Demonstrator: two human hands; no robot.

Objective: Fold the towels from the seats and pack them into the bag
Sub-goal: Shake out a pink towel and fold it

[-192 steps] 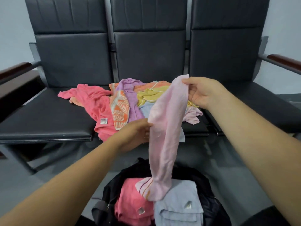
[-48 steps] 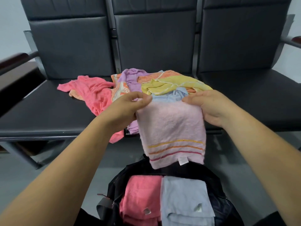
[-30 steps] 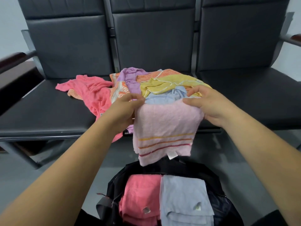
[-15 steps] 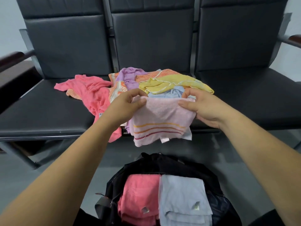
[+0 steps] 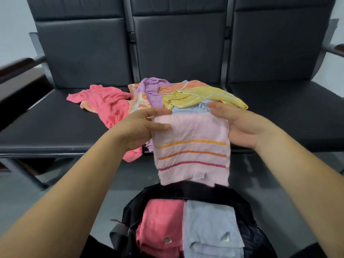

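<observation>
I hold a folded pale pink towel (image 5: 191, 146) with yellow, orange and red stripes in the air above the open black bag (image 5: 186, 190). My left hand (image 5: 141, 127) pinches its top left corner. My right hand (image 5: 240, 125) grips its top right edge. The towel hangs down, its lower edge just over the bag's rim. Inside the bag lie a folded pink towel (image 5: 160, 224) and a folded light blue towel (image 5: 210, 226) side by side. A loose pile of towels (image 5: 149, 95) in pink, purple, orange, yellow and blue lies on the middle seat.
Three joined black seats (image 5: 55, 123) stand ahead, with wooden armrests at the left (image 5: 16, 66) and far right (image 5: 337, 51). The left and right seat cushions are bare. Grey floor (image 5: 119, 183) lies between the seats and the bag.
The pink towel has been folded from a long hanging strip into a rectangle. In the last half second it dropped from a flatter hold to hang down over the bag.
</observation>
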